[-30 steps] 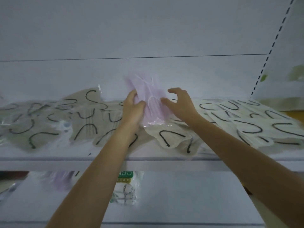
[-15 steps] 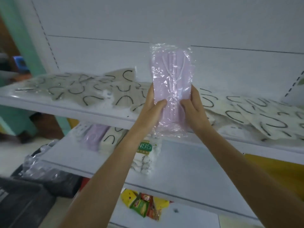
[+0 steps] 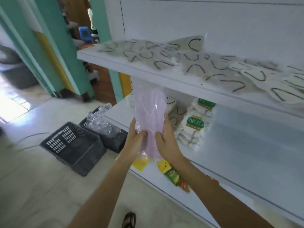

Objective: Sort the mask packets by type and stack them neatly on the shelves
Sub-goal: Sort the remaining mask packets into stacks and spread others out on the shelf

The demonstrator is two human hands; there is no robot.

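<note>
Left grip (image 3: 135,141) and right grip (image 3: 168,142) clasp the pink mask packet (image 3: 149,109) upright (long axis vertical).

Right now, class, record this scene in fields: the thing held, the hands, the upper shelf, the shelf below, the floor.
Held: clear plastic packet of pink masks, upright
Hands: left hand and right hand both grip its lower half
Upper shelf: beige mask packets with black ear loops, scattered
Shelf below: stack of white packets with green N95 labels
Floor: black slotted plastic crate
</note>
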